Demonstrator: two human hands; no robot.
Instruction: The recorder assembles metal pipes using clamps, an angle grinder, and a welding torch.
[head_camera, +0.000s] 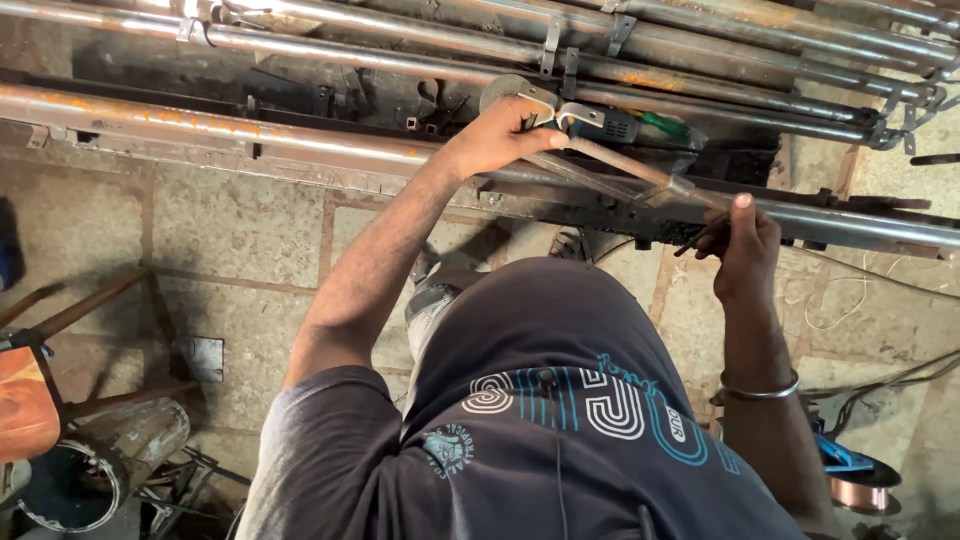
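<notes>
Currently the angle grinder (600, 125), grey-bodied with a round disc at its left end, lies across the steel pipes at about 12 o'clock from the person's torso. One left hand (500, 135) is closed over the grinder's guard and disc end, fingers curled round it, thumb toward the body. One right hand (745, 245), at roughly 2 o'clock, is clenched on a thin dark rod (705, 232) that juts out to its left; the thumb stands up against the long pipe (870, 228) just behind it. A metal bangle (757, 390) sits on the right wrist. Between the two hands, one rusty angled bar (620, 165) slopes down from the grinder toward the right hand; whether it touches the grinder cannot be told.

Beyond the hands, at 11 to 1 o'clock, at least five long pipes (300, 42) run side by side, joined by small clamps (550, 45); the nearest, at 10 o'clock, shows orange rust (200, 122). Stone paving (230, 230) lies beneath. At 8 o'clock stand one hollow cylinder (90, 470) and one small square plate (205, 358). At 4 o'clock, loose cables (890, 380) trail over the floor beside one copper-coloured spool (860, 493)
</notes>
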